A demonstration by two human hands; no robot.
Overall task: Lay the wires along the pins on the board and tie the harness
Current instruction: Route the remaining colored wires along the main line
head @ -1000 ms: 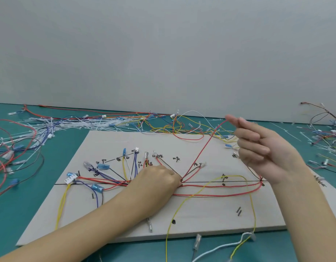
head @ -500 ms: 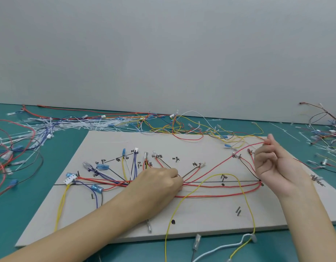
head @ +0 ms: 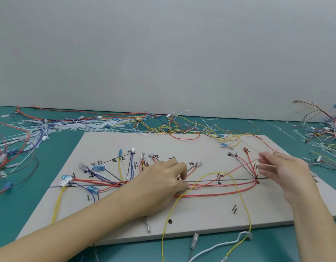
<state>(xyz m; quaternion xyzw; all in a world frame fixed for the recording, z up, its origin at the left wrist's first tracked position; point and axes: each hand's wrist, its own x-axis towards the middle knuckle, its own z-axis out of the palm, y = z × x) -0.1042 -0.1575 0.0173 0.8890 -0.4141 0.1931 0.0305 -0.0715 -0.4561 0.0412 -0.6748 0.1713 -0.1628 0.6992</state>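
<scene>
Red insulated wires (head: 216, 194) run along the black line across my pale grey board (head: 201, 220), which fills the centre of the frame. My left hand (head: 163, 183) presses down mid-board, fingers curled onto the bundle, I judge to pin it so it stays against the pins. My right hand (head: 282, 171), at the right of the frame, is blurred; the fingers look loosely spread, and I cannot tell whether they hold a strand. One red wire rises from the bundle toward those fingertips, close beside the right-hand dark metal pin (head: 256, 176)
</scene>
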